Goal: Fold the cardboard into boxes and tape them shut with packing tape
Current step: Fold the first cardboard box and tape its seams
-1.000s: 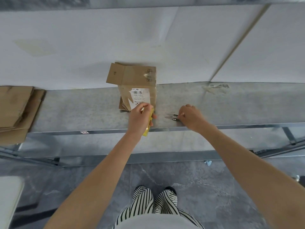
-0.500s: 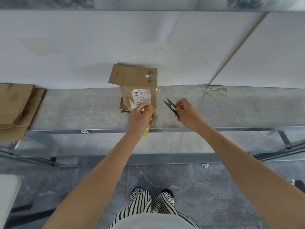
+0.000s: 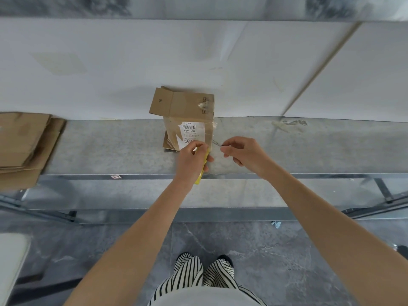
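Note:
A small brown cardboard box (image 3: pixel 187 115) with a white shipping label stands on the grey bench (image 3: pixel 110 149) against the white wall, one flap sticking out to the left. My left hand (image 3: pixel 192 160) grips a yellow tape dispenser (image 3: pixel 202 171) just in front of the box. My right hand (image 3: pixel 245 154) holds small thread snips (image 3: pixel 217 143), their blades pointing left at the box's near right corner, beside the clear tape there. Most of the snips are hidden in my fingers.
A stack of flattened cardboard (image 3: pixel 24 146) lies at the bench's left end. A scrap of old tape (image 3: pixel 289 124) sticks to the bench at the right. A metal frame rail (image 3: pixel 242 214) runs below the bench edge. My striped trousers show at the bottom.
My right hand picked the snips up off the bench and carried them left to the box's right corner. The left hand stayed by the box with the dispenser.

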Motion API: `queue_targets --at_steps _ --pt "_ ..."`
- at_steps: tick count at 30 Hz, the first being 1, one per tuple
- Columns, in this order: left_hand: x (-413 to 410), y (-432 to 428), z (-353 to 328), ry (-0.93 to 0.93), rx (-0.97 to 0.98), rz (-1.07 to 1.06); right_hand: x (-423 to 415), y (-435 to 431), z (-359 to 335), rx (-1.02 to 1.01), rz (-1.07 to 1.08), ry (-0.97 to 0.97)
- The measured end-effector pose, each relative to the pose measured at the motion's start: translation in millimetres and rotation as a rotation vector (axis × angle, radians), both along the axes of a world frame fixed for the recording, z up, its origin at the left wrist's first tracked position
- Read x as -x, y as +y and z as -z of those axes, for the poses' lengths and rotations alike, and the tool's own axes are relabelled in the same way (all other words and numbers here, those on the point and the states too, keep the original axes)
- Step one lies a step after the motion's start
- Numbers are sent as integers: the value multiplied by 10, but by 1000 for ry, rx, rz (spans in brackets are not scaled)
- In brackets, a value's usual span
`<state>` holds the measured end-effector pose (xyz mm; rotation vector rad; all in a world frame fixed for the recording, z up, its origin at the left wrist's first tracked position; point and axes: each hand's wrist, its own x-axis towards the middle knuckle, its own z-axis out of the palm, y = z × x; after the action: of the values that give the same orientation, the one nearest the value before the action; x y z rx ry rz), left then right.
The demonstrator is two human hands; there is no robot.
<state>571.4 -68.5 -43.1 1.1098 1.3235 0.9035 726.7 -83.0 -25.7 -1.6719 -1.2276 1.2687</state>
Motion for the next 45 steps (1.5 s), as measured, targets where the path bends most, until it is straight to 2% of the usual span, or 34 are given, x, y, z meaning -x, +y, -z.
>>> queue_targets --at_steps 9,16,26,34,40,45 --pt "-6 4 3 -5 -2 -3 104 114 -3 -71 14 -74" --pt "-27 9 20 32 3 27 -21 101 12 11 -11 -24" --pt "-50 38 26 93 -11 1 -54 161 -6 -28 -71 -82" --pt "-85 39 81 308 -168 -79 -36 170 -51 -57 -101 -86" --pt "-68 -14 113 299 -232 -102 -21 166 -55 -53 -116 -93" --pt "-24 -84 72 383 -385 -116 -2 172 -97 -62 -138 -86"
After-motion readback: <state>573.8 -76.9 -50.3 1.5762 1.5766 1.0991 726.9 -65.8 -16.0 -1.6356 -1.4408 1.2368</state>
